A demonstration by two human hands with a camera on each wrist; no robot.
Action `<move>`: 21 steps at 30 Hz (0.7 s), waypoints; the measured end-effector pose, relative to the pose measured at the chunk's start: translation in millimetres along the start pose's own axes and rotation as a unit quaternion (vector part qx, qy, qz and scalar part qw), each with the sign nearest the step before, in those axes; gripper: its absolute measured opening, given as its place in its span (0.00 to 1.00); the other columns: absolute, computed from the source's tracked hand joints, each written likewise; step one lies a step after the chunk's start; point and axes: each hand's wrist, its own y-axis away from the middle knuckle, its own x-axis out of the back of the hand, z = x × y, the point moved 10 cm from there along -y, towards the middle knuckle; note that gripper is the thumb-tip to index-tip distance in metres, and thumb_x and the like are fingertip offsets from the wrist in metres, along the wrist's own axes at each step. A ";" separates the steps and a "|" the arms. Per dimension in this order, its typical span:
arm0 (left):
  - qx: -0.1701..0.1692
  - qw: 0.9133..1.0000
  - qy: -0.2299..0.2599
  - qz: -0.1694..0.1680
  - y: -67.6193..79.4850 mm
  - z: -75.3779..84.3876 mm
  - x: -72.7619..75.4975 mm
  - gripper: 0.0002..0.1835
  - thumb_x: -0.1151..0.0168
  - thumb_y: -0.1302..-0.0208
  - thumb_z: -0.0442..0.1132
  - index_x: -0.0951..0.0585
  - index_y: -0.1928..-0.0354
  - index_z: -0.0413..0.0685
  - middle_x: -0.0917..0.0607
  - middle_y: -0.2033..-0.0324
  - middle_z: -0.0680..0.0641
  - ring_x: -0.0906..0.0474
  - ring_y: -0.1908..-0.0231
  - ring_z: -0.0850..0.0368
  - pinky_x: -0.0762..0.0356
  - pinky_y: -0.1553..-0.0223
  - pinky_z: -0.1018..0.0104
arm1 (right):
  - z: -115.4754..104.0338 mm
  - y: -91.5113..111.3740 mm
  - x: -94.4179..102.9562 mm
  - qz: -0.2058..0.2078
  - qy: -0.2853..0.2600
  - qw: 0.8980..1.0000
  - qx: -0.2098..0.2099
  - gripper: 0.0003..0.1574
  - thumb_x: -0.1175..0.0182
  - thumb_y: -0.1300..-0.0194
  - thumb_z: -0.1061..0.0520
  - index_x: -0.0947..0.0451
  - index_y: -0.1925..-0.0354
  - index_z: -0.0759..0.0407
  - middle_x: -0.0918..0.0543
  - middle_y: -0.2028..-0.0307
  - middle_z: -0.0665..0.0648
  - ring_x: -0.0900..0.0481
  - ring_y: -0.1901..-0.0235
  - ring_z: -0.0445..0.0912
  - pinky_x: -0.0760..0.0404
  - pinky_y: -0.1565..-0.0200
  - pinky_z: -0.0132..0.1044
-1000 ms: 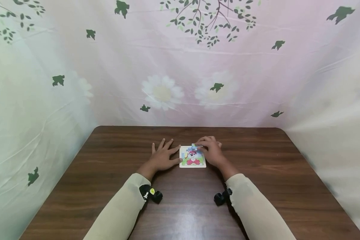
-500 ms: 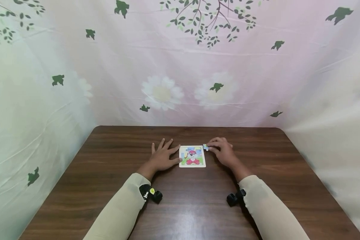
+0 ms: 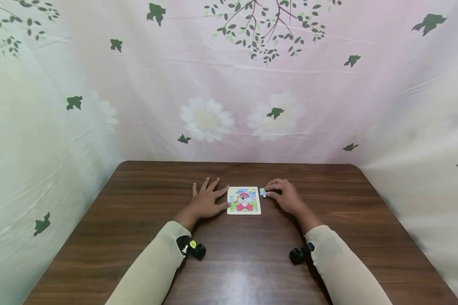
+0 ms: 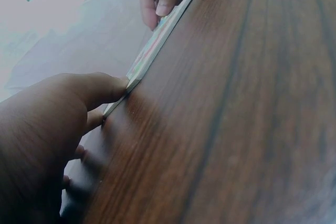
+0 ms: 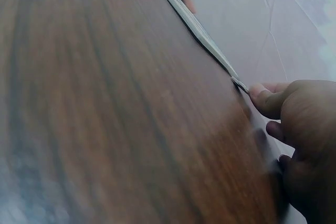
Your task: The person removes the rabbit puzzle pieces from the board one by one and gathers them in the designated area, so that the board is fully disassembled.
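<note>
A small square jigsaw board with a pink cartoon animal and a pale border lies on the table. My left hand rests flat with spread fingers, its thumb and forefinger touching the board's left edge; the left wrist view shows the thumb on the corner. Just off the board's right edge, my right hand pinches a blue jigsaw piece between thumb and forefinger. Seen edge-on in the right wrist view, the piece is close to the board's end.
The brown wooden table extends around both hands. A printed cloth with flowers, leaves and birds hangs behind and at the sides. Each wrist carries a small black camera.
My right hand has moved right from over the board's top right corner, carrying the jigsaw piece off the board, then slightly nearer. My left hand has stayed in place.
</note>
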 end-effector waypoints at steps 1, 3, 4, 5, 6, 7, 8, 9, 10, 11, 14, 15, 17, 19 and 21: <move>-0.001 1.000 0.001 0.000 0.3 0.4 0.4 0.39 0.45 0.23 0.71 0.35 0.15 0.72 0.47 0.11 0.47 0.63 0.11 0.34 0.73 0.20 0.18 | 0.5 -0.3 -0.6 0.000 0.002 1.000 0.000 0.10 0.28 0.27 0.61 0.07 0.49 0.59 0.11 0.44 0.59 0.20 0.39 0.58 0.22 0.33 0.63; -0.002 1.000 0.002 0.000 0.4 0.6 0.8 0.39 0.45 0.23 0.71 0.35 0.15 0.72 0.47 0.11 0.47 0.63 0.11 0.34 0.73 0.20 0.18 | 1.4 -0.9 -1.2 -0.001 0.004 1.000 -0.001 0.10 0.27 0.28 0.61 0.06 0.50 0.58 0.10 0.45 0.58 0.20 0.39 0.58 0.24 0.32 0.63; -0.002 1.000 0.001 0.000 0.4 0.5 0.7 0.39 0.45 0.23 0.71 0.35 0.15 0.72 0.47 0.11 0.47 0.63 0.11 0.34 0.73 0.20 0.18 | 1.9 -1.2 -1.6 -0.001 0.006 1.000 -0.002 0.10 0.27 0.28 0.60 0.06 0.50 0.58 0.10 0.45 0.58 0.20 0.40 0.58 0.25 0.32 0.64; -0.002 1.000 0.001 -0.001 0.3 0.2 0.3 0.39 0.45 0.23 0.71 0.35 0.15 0.72 0.47 0.11 0.47 0.63 0.11 0.34 0.73 0.20 0.18 | 1.9 -1.1 -1.7 -0.002 0.007 1.000 -0.003 0.09 0.26 0.29 0.60 0.06 0.51 0.58 0.10 0.45 0.58 0.20 0.40 0.58 0.27 0.32 0.65; -0.003 1.000 0.001 -0.002 0.5 0.2 0.1 0.39 0.45 0.23 0.71 0.35 0.15 0.72 0.47 0.11 0.47 0.63 0.11 0.34 0.73 0.20 0.17 | 2.0 -1.0 -2.1 -0.004 0.007 1.000 -0.004 0.09 0.26 0.29 0.60 0.06 0.52 0.57 0.10 0.45 0.58 0.20 0.40 0.59 0.28 0.31 0.66; -0.003 1.000 0.001 -0.002 0.8 0.1 0.0 0.39 0.45 0.23 0.71 0.35 0.15 0.72 0.47 0.11 0.47 0.63 0.11 0.34 0.73 0.20 0.17 | 2.0 -1.2 -2.4 -0.005 0.007 1.000 -0.006 0.09 0.26 0.29 0.60 0.05 0.52 0.57 0.10 0.45 0.58 0.20 0.40 0.59 0.30 0.31 0.66; -0.003 1.000 0.001 -0.003 0.9 -0.1 -0.2 0.39 0.45 0.23 0.71 0.35 0.15 0.72 0.47 0.11 0.47 0.63 0.11 0.34 0.73 0.20 0.17 | 1.8 -1.2 -2.5 -0.006 0.007 1.000 -0.007 0.09 0.26 0.29 0.60 0.05 0.52 0.57 0.10 0.45 0.58 0.20 0.40 0.59 0.32 0.31 0.67; -0.003 1.000 0.000 -0.003 1.0 -0.1 -0.2 0.39 0.45 0.23 0.72 0.35 0.15 0.73 0.47 0.11 0.47 0.63 0.11 0.34 0.73 0.20 0.17 | 1.8 -1.2 -2.6 -0.006 0.007 1.000 -0.009 0.08 0.26 0.30 0.60 0.05 0.53 0.56 0.10 0.46 0.58 0.21 0.39 0.59 0.33 0.30 0.68; -0.003 1.000 0.000 -0.003 1.1 0.0 -0.2 0.39 0.45 0.23 0.72 0.35 0.15 0.73 0.47 0.11 0.47 0.63 0.11 0.34 0.73 0.20 0.17 | 1.6 -1.1 -2.6 -0.006 0.007 1.000 -0.010 0.08 0.26 0.30 0.60 0.05 0.53 0.56 0.10 0.46 0.58 0.21 0.39 0.59 0.34 0.30 0.68; -0.004 1.000 0.001 -0.003 1.1 0.2 -0.1 0.40 0.45 0.23 0.72 0.36 0.15 0.73 0.47 0.11 0.47 0.63 0.11 0.34 0.73 0.20 0.18 | 1.4 -1.0 -2.5 -0.005 0.008 1.000 -0.010 0.08 0.26 0.30 0.61 0.05 0.53 0.56 0.10 0.46 0.58 0.21 0.39 0.59 0.34 0.30 0.68; -0.005 1.000 -0.001 -0.003 0.6 0.2 -0.3 0.40 0.46 0.23 0.72 0.36 0.15 0.73 0.47 0.11 0.47 0.64 0.11 0.35 0.74 0.20 0.18 | 1.3 -0.9 -2.2 -0.003 0.009 1.000 -0.012 0.08 0.26 0.30 0.61 0.04 0.54 0.56 0.10 0.46 0.58 0.21 0.39 0.59 0.34 0.30 0.68; -0.004 1.000 -0.002 -0.003 0.4 0.0 -0.5 0.40 0.46 0.23 0.72 0.36 0.14 0.73 0.48 0.11 0.47 0.64 0.11 0.35 0.74 0.20 0.18 | 1.2 -0.8 -2.1 -0.003 0.010 1.000 -0.012 0.08 0.26 0.30 0.61 0.04 0.54 0.56 0.10 0.46 0.58 0.21 0.39 0.59 0.34 0.30 0.68; -0.004 1.000 -0.002 -0.003 0.3 0.0 -0.4 0.40 0.45 0.23 0.72 0.37 0.14 0.73 0.48 0.11 0.47 0.64 0.11 0.35 0.74 0.20 0.18 | 1.0 -0.5 -2.0 -0.003 0.010 1.000 -0.013 0.07 0.26 0.30 0.61 0.04 0.54 0.57 0.10 0.46 0.58 0.21 0.39 0.59 0.35 0.30 0.69; -0.003 1.000 -0.001 -0.003 0.9 0.5 0.0 0.40 0.45 0.23 0.72 0.36 0.14 0.72 0.47 0.11 0.47 0.64 0.11 0.35 0.74 0.20 0.18 | 1.0 -0.1 -2.1 -0.005 0.010 1.000 -0.015 0.07 0.26 0.29 0.61 0.05 0.54 0.57 0.10 0.45 0.58 0.21 0.39 0.59 0.35 0.29 0.69; -0.002 1.000 -0.001 -0.003 1.5 0.4 -0.1 0.40 0.45 0.23 0.71 0.36 0.15 0.72 0.47 0.11 0.47 0.63 0.11 0.34 0.73 0.20 0.18 | 1.0 0.2 -2.4 -0.006 0.009 1.000 -0.016 0.08 0.26 0.29 0.61 0.05 0.54 0.56 0.10 0.45 0.58 0.21 0.38 0.59 0.35 0.29 0.68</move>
